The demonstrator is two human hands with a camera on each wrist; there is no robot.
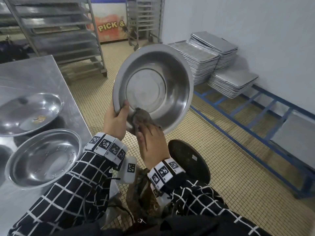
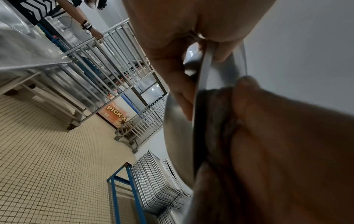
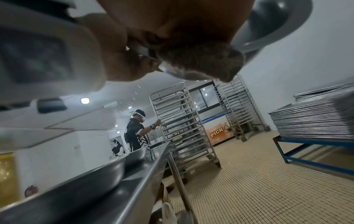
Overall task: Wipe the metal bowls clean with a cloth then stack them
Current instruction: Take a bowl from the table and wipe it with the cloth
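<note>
bowl [image 1: 153,87], centre frame, tilted over floor: my left hand [image 1: 115,120] pinches its rim, right hand [image 1: 151,143] bunches cloth [image 1: 141,116] inside. risk: wiping pressure levers rim loose; bowl drops.

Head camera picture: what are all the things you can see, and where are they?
held bowl: 1, silver, tilted up in the air in front
cloth: 1, grey-brown, inside the held bowl's lower rim
table bowls: 2, shiny silver, side by side on the table
table: 1, steel, left
trays: several stacks, grey, on the blue frame by the wall
racks: 2, metal, back
stool: 1, dark, on the floor
left hand: grips the held bowl's rim
right hand: presses the cloth
</note>
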